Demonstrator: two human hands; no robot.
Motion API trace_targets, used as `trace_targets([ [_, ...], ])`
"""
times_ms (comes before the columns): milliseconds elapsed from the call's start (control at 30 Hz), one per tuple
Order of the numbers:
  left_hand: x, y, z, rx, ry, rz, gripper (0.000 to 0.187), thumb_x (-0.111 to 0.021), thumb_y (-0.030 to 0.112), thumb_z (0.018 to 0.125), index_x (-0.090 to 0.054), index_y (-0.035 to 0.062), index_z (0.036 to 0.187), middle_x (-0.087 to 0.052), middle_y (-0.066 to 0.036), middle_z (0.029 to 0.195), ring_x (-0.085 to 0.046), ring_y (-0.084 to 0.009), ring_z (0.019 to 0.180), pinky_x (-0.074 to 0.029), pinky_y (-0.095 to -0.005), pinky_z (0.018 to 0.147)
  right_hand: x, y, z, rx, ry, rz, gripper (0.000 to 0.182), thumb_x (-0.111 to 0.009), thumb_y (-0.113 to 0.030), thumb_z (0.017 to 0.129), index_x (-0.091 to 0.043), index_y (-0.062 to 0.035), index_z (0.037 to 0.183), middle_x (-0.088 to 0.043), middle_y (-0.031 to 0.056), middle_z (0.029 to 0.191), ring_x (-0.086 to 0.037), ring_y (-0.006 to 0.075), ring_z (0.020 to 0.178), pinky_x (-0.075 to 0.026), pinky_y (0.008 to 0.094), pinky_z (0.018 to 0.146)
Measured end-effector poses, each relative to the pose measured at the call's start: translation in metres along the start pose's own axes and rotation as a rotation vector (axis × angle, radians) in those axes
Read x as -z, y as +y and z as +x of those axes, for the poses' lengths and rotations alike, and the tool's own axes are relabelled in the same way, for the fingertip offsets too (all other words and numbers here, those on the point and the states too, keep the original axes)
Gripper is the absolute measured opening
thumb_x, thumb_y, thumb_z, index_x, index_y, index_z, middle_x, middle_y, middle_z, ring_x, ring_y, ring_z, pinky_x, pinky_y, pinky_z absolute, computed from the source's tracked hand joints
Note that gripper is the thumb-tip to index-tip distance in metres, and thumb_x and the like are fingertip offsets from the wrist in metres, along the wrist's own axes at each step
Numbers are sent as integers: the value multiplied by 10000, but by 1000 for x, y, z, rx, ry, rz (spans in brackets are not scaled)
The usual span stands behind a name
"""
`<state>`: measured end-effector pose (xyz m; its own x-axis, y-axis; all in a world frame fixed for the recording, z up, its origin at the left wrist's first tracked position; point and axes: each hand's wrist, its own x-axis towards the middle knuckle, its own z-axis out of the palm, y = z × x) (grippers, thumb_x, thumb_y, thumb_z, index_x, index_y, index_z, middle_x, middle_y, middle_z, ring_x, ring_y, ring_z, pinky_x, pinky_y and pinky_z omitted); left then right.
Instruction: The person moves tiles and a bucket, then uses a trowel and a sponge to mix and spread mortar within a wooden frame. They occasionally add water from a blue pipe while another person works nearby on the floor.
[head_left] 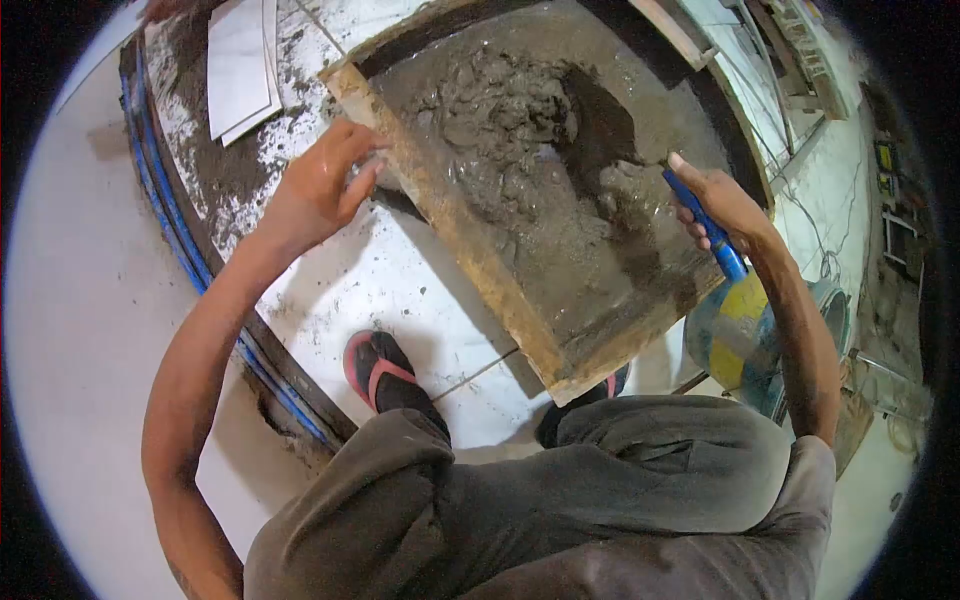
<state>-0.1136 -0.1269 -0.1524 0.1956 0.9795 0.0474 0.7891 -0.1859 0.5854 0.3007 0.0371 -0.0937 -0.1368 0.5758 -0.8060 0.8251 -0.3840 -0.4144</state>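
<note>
My right hand (722, 205) is wrapped round the blue handle (731, 262) of a trowel, thumb laid along its top. The handle slants up and left over the wet grey mortar (510, 190). I cannot clearly tell the trowel's blade from the dark wet patch ahead of it. The mortar lies heaped in a shallow wooden mixing box (480, 265). Beside the box's left wall is my left hand (325, 180), fingers loosely curled and thumb apart. Nothing shows in its grip, and its fingertips are close to the rim.
White tile pieces (240, 70) lie at upper left on the mortar-spattered floor. Blue pipes (165, 210) run along a groove at left. A yellow-and-grey bucket (735, 330) stands by my right forearm. My sandalled foot (380, 365) is near the box.
</note>
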Motion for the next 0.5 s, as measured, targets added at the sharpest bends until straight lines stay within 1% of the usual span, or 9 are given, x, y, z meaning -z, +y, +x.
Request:
trace_targets([
  [33,-2,0,1,-4,9,-16,263,-599,61,925,-578,28,1184,-582,-136,1081,-629,-241,951,-519,-330,797,6,3,-4,-21,4,20,612,-511,-645,916,-549,-61,737,-473,-11,579,-462,75,443,-370,236,367],
  [67,-5,0,3,-5,14,-34,259,-600,61,923,-581,28,1180,-583,-138,1080,-628,-248,957,-519,-333,798,13,9,-5,-20,-70,119,615,-510,-644,916,-549,-46,775,-479,-4,591,-459,76,434,-367,241,357],
  [167,-12,0,17,-42,-11,-32,242,-607,69,919,-595,36,1158,-584,-139,1077,-627,-262,973,-520,-337,803,5,0,-28,11,28,201,618,-500,-661,912,-548,-52,820,-445,-28,592,-456,66,456,-396,243,390],
  [200,-14,4,22,-101,13,-70,234,-615,85,915,-600,38,1144,-585,-141,1076,-625,-278,965,-520,-350,811,4,5,-23,128,181,3,618,-496,-631,926,-556,-21,848,-561,77,612,-593,206,512,-492,349,468],
  [300,-21,18,31,-177,-7,-24,228,-621,97,912,-603,34,1130,-583,-140,1068,-621,-289,955,-517,-361,811,-16,44,23,368,626,-580,597,-479,-573,951,-556,17,908,-649,239,725,-667,410,683,-530,477,592],
  [333,-20,26,32,-162,-23,-73,210,-618,102,910,-601,34,1108,-573,-142,1032,-613,-311,930,-516,-377,799,-30,46,30,309,570,-618,568,-481,-534,958,-547,30,940,-644,286,781,-650,458,756,-523,512,632],
  [367,-23,28,34,-171,-34,-61,199,-614,105,912,-601,36,1098,-569,-141,1020,-611,-314,924,-515,-378,792,-53,46,33,247,509,-655,540,-484,-494,966,-537,43,972,-640,333,836,-633,505,830,-515,548,672],
  [433,-29,30,35,-189,-60,-33,178,-606,112,916,-600,39,1079,-561,-139,997,-608,-320,912,-515,-381,777,-97,62,33,415,482,-646,494,-508,-453,968,-520,40,999,-649,296,780,-647,481,776,-521,536,660],
  [500,-26,33,35,-194,-93,-33,166,-599,122,920,-598,40,1065,-557,-138,988,-605,-324,910,-514,-384,771,-101,59,12,391,430,-707,470,-527,-427,963,-517,43,991,-646,288,759,-651,471,751,-522,535,649],
])
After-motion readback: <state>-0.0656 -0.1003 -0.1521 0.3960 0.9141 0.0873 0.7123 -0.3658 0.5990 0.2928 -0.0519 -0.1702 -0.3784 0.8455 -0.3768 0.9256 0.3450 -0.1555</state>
